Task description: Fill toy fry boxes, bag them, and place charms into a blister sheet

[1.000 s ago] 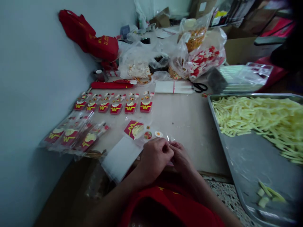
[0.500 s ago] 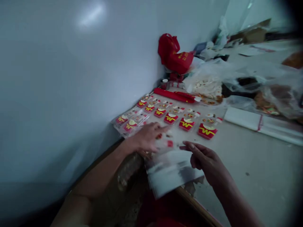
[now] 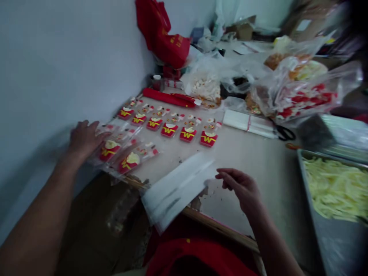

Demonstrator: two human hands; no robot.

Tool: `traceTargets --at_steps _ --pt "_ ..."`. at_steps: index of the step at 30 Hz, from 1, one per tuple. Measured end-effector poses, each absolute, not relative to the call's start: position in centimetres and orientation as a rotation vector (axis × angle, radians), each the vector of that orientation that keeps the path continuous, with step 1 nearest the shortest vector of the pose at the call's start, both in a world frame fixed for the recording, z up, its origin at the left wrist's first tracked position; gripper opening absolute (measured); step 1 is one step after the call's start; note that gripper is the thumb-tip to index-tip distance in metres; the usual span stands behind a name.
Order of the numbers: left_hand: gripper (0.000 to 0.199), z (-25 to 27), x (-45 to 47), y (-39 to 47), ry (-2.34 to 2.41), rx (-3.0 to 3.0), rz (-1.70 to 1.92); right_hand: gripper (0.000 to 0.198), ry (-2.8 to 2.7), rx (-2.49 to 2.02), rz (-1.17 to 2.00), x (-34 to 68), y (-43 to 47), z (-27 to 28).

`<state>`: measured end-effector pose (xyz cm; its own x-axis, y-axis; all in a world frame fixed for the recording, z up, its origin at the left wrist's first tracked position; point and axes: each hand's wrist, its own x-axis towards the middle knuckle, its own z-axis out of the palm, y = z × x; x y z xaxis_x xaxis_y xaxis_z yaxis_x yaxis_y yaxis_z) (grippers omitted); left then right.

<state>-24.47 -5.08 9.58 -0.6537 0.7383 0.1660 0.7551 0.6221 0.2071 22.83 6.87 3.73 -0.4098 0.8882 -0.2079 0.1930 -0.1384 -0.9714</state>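
Observation:
My left hand [image 3: 86,138] lies with spread fingers at the left edge of a group of clear plastic packets [image 3: 110,150], by the wall. Each packet shows a red fries carton shape with a yellow W and small coloured pieces. One packet [image 3: 130,162] lies nearest the table's front edge. My right hand [image 3: 240,186] hovers over the table, fingers stretched loosely leftward, with nothing visible in it. Just left of its fingertips, a stack of clear flat bags [image 3: 178,188] overhangs the front edge, blurred.
Several red carton pieces [image 3: 169,129] stand in a row behind. Farther back are a rolled red bag [image 3: 168,97], a bundle of bags [image 3: 250,123], black-handled scissors [image 3: 285,132] and filled plastic bags [image 3: 310,96]. A metal tray [image 3: 309,191] of pale yellow strips is right.
The view has swung right. My left hand has moved left, away from the bag stack to the packets; another packet now lies beside them. My right hand stays near the stack.

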Motion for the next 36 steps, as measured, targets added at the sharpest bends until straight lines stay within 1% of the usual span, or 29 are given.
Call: traceTargets --at_steps 1,2,4,5,6,9,10,11,13,14,16,18,20,22,23,24,25,26,28,29,30,31,32,34,36 --pt "0.062 8.9 -22.0 -4.6 -2.723 -1.38 -0.551 0.034 -1.563 -1.274 1.473 23.5 7.8 4.2" --pt "0.057 8.2 -19.0 -4.1 -2.681 -1.468 -0.614 0.032 -1.585 -1.312 1.349 24.0 8.9 4.7" --pt "0.043 6.6 -12.2 -2.8 -2.59 -1.705 -0.641 0.027 -1.743 -1.348 1.083 23.9 11.6 5.4" --pt "0.038 5.8 -8.9 -1.9 -2.519 -1.921 -0.584 0.025 -1.872 -1.347 0.937 23.3 13.0 5.6" --pt "0.041 4.9 -6.0 -0.8 -2.462 -2.083 -0.519 0.023 -2.022 -1.333 0.777 22.5 14.5 5.8" --pt "0.067 2.7 -0.7 2.8 -2.541 -2.125 -0.387 0.03 -2.514 -1.165 0.365 19.3 18.6 5.7" --pt "0.068 2.2 -0.1 3.9 -2.604 -2.108 -0.367 0.031 -2.665 -1.075 0.269 18.4 19.6 5.5" --pt "0.063 1.8 0.0 4.7 -2.664 -2.106 -0.358 0.03 -2.795 -0.985 0.19 17.6 20.4 5.2" --pt "0.041 1.2 -0.8 5.8 -2.736 -2.138 -0.383 0.022 -2.967 -0.856 0.055 16.9 21.2 4.5" --pt "0.031 1.1 -1.3 6.0 -2.734 -2.16 -0.408 0.017 -3.017 -0.819 0.004 16.9 21.2 4.2" --pt "0.019 1.2 -2.4 6.0 -2.677 -2.165 -0.472 0.014 -3.071 -0.775 -0.054 17.6 20.5 3.6" --pt "0.018 1.5 -3.2 5.7 -2.63 -2.124 -0.56 0.017 -3.096 -0.766 -0.055 19.1 19.1 3.3" --pt "0.021 1.9 -3.6 5.5 -2.674 -2.045 -0.647 0.016 -3.106 -0.787 -0.004 21.1 17.3 3.4" --pt "0.022 2.3 -3.9 5.5 -2.814 -1.978 -0.763 0.01 -3.101 -0.835 0.089 23.2 15.8 3.7" --pt "0.021 2.6 -4.0 5.6 -2.911 -1.974 -0.867 0.005 -3.099 -0.844 0.153 24.2 15.3 4.0" --pt "0.019 2.8 -4.1 5.7 -3.014 -1.983 -1.026 0.007 -3.093 -0.838 0.211 25.1 15.1 4.3" --pt "0.018 3.0 -4.2 5.9 -3.111 -1.995 -1.232 0.017 -3.083 -0.822 0.242 26.0 15.1 4.6" --pt "0.02 3.3 -4.3 6.1 -3.198 -1.993 -1.452 0.032 -3.074 -0.795 0.24 26.7 15.4 4.9" --pt "0.031 3.9 -4.3 6.5 -3.388 -1.875 -1.765 0.073 -3.077 -0.713 0.153 27.9 16.7 5.2" --pt "0.035 4.2 -4.2 6.7 -3.485 -1.769 -1.826 0.094 -3.09 -0.686 0.1 28.3 17.6 5.2" --pt "0.036 4.4 -4.1 7.0 -3.575 -1.665 -1.821 0.11 -3.118 -0.661 0.08 28.6 18.5 5.0" --pt "0.034 4.6 -3.8 7.3 -3.644 -1.588 -1.776 0.118 -3.156 -0.637 0.104 28.7 19.4 4.7" --pt "0.034 4.8 -3.6 7.6 -3.678 -1.552 -1.731 0.119 -3.191 -0.62 0.161 28.8 20.3 4.4" --pt "0.038 4.9 -2.9 8.3 -3.683 -1.551 -1.689 0.11 -3.225 -0.609 0.281 28.7 21.5 3.7" --pt "0.038 4.8 -2.4 9.0 -3.653 -1.587 -1.715 0.101 -3.211 -0.607 0.338 28.7 22.1 3.2"
